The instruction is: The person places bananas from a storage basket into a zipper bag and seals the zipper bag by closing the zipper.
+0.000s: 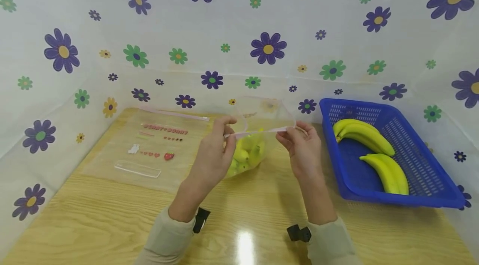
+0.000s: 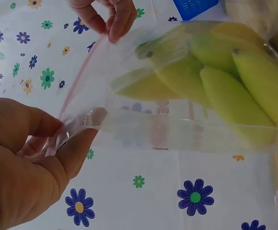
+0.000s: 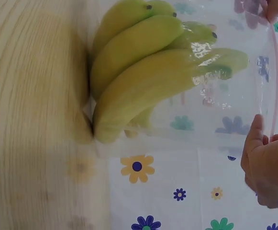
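Both hands, left hand (image 1: 212,154) and right hand (image 1: 304,150), pinch the pink zip edge of a clear plastic bag of yellow-green bananas (image 1: 248,152), which hangs between the grips above the pale wooden worktop (image 1: 112,215), flowered sheeting (image 1: 224,28) behind.

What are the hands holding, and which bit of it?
Both hands hold a clear zip bag of bananas. The left hand and right hand each pinch one end of its pink zip strip at the top.

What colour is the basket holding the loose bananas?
Blue; the basket shows best in the head view.
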Demonstrator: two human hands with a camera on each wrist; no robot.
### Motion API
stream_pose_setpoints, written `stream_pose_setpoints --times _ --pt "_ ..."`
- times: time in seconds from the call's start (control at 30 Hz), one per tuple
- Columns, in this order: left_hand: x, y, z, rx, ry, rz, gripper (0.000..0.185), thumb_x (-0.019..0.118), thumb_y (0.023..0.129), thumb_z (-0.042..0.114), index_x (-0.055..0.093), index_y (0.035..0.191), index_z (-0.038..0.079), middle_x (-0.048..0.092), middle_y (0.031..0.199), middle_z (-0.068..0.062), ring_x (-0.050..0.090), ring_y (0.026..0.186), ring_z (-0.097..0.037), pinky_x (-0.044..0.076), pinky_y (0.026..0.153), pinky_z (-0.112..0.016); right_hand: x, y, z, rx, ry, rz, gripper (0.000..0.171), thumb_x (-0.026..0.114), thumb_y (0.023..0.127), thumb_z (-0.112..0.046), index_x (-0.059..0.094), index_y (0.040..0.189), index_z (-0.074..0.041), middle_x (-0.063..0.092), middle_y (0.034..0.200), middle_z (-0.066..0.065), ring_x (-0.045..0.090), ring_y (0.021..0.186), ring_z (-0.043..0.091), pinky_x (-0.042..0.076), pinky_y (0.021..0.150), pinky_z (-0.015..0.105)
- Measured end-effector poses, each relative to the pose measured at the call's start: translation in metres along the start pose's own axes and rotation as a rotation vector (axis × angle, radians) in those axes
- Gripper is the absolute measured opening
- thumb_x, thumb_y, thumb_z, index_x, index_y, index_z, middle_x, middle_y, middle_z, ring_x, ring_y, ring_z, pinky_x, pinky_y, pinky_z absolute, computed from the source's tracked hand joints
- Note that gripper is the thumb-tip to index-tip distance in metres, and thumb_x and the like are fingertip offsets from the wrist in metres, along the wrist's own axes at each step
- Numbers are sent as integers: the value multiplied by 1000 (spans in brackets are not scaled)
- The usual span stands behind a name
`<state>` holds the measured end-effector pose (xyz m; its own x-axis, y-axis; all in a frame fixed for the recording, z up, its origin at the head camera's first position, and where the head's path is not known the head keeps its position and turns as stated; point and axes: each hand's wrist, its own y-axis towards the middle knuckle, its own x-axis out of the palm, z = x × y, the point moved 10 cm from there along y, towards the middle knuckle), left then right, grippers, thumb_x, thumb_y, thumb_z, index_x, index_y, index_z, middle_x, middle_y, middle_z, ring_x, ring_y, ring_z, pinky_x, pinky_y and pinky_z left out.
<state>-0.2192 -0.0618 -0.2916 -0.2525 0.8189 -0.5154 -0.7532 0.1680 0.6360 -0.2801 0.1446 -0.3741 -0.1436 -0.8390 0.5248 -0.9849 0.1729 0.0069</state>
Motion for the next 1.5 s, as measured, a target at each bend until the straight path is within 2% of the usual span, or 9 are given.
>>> stream_pose_setpoints --times 0.13,0.27,0.37,0.47,0.8,1.07,1.3,1.43,1.5 --pt "0 0 -8 -70 -86 10 27 49 100 -4 45 127 -1 62 94 -19 61 68 -21 52 56 -27 11 -10 3 -75 -201 -101 16 52 98 4 43 106 -7 65 100 7 68 98 19 55 89 29" --pt "0 1 -12 -114 -179 14 28 48 101 -4 44 128 -2 60 94 -19 69 81 -27 58 64 -27 30 -28 8 -187 -648 -199 12 61 92 1 57 104 1 64 108 13 65 104 25 55 88 34" --pt "2 2 -9 -102 -198 -3 29 48 100 -4 44 129 -2 60 94 -18 70 91 -32 60 72 -33 47 -44 18 -236 -946 -302 27 67 89 -7 60 114 1 57 119 16 58 111 30 52 91 42" --pt "6 3 -5 -75 -172 -32 31 50 100 -3 44 130 -1 61 92 -15 69 87 -29 60 76 -39 58 -55 29 -241 -1079 -396 46 70 89 -13 52 128 2 47 130 17 48 122 34 46 100 50" --pt "26 2 -1 -59 -229 -202 41 51 104 13 40 142 2 70 97 -9 66 86 -20 57 82 -36 65 -62 35 -272 -1063 -495 79 77 87 -20 31 150 -11 33 150 7 33 139 25 33 114 48" --pt "43 0 -17 -101 -332 -346 27 38 107 8 41 132 -1 73 106 -12 69 101 -24 56 87 -42 64 -61 34 -279 -996 -499 63 65 97 -31 32 148 -13 38 148 5 35 140 22 32 114 50" --pt "59 -9 -52 -255 -60 -458 25 63 97 11 55 119 2 55 122 -17 56 113 -31 50 97 -45 61 -61 34 -236 -1008 -450 73 58 97 -51 31 153 -14 37 156 3 28 147 22 25 118 51" --pt "66 -19 -71 -377 14 -524 45 61 99 25 47 133 -1 40 137 -25 46 126 -37 44 104 -52 59 -63 36 -195 -1012 -413 75 63 94 -49 32 154 -17 37 156 2 28 146 22 27 117 52" --pt "71 -22 -72 -352 5 -577 43 55 102 20 44 136 -5 41 138 -26 47 125 -37 44 104 -52 57 -63 35 -180 -1012 -389 68 64 95 -42 36 151 -14 41 152 5 33 144 24 33 113 53"
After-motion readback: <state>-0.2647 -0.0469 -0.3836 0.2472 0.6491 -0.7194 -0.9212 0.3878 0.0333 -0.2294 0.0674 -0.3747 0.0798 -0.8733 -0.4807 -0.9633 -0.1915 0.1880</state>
